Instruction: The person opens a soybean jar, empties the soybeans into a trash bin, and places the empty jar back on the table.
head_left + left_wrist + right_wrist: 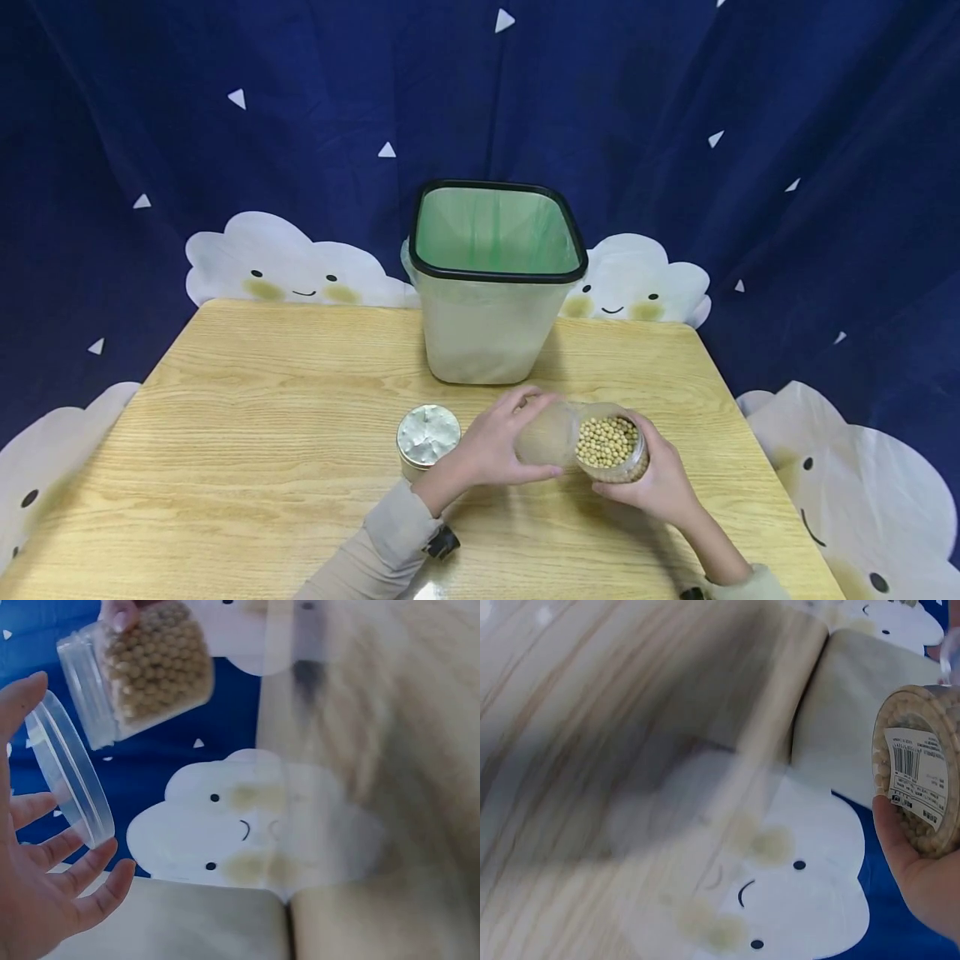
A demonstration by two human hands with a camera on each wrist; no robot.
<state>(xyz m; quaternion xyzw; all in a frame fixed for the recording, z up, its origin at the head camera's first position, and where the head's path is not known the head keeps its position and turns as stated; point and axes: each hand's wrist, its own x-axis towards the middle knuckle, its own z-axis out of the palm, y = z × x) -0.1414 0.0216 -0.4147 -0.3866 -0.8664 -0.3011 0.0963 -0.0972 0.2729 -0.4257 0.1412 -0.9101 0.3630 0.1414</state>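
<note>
My left hand [495, 442] holds a round translucent plastic lid [71, 776] by its edge, with the fingers curved about the rim. Just to the right, my right hand [663, 483] grips a clear jar [139, 675] that holds pale yellow soybeans [606, 442]. The jar is tilted, its uncovered neck [86, 690] turned towards the lid, and a small gap separates the two in the left wrist view. On the jar's base is a white barcode label [916, 774].
A round tin [428, 435] with a silvery top stands left of my left hand. Behind both hands is a whitish bin [491, 325] with a black rim and green inside. The wooden table [285, 417] ends at a dark blue curtain [315, 100] with white clouds.
</note>
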